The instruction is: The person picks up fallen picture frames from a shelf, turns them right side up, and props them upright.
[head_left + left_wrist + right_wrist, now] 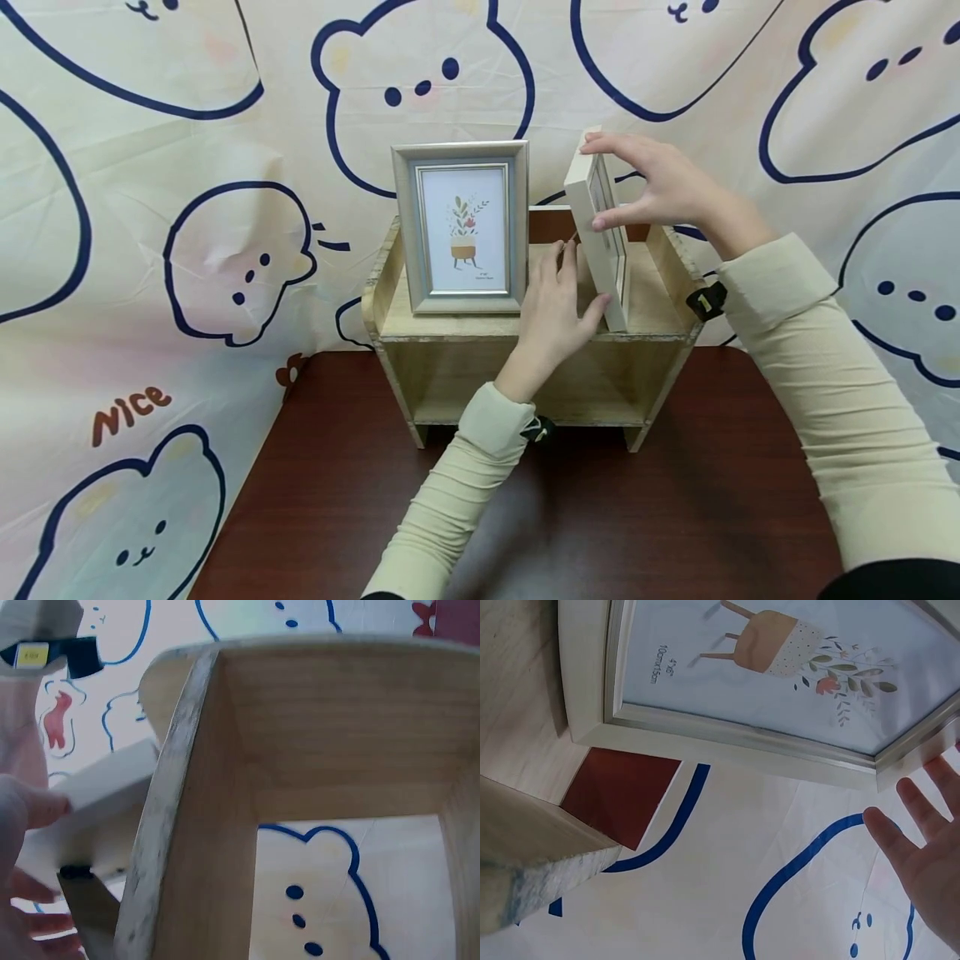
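Note:
A pale picture frame point(606, 250) stands nearly edge-on and slightly tilted at the right of the wooden shelf's top board. My right hand point(660, 179) grips its upper part, fingertips over the top and thumb on the side edge; the right wrist view shows the fingers point(922, 817) at the corner. My left hand point(551, 312) is lower down, thumb touching the frame's side edge and loosely straight fingers reaching behind it. In the left wrist view, a stand leg point(94, 922) juts from the frame's back close to those fingers. A second picture frame point(462, 225) stands upright at the left.
The wooden shelf point(487, 329) has side walls and a lower compartment. It stands on a dark red-brown table point(637, 517). Behind hangs a backdrop cloth point(247, 142) with cartoon outlines. Black wrist straps point(707, 301) sit at the cuffs.

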`<control>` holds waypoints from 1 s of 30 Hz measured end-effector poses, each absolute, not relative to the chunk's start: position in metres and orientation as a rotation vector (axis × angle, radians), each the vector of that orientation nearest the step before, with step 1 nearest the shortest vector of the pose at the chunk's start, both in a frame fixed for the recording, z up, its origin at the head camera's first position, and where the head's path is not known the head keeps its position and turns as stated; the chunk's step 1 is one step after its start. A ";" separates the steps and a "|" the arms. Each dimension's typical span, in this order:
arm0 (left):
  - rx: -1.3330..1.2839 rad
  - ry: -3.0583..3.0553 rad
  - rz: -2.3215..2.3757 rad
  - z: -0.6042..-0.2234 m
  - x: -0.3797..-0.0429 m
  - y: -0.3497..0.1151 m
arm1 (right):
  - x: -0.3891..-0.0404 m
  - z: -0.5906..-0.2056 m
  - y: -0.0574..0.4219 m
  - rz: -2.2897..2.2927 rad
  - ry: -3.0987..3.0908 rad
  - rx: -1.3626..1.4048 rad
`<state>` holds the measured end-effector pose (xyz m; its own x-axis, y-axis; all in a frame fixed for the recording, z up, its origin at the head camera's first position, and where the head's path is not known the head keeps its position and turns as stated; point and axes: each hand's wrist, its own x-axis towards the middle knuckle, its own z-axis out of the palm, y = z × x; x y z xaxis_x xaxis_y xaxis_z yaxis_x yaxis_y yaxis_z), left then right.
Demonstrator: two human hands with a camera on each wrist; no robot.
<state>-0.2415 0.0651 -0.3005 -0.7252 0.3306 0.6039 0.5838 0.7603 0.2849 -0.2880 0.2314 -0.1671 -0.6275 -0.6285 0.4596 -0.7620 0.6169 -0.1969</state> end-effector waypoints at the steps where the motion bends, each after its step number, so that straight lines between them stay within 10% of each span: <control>1: -0.682 -2.380 -0.652 -0.302 -0.241 0.066 | -0.288 -0.168 0.231 0.537 -2.492 1.114; 30: -0.555 -2.188 -0.651 -0.312 -0.236 0.086 | -0.318 -0.163 0.249 1.112 -2.750 0.932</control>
<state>-0.2359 0.0864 -0.3115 -0.6070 0.1774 0.7747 0.5722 0.7740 0.2711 -0.3178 0.2487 -0.1629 -0.8199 -0.5185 0.2426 -0.5414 0.5645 -0.6230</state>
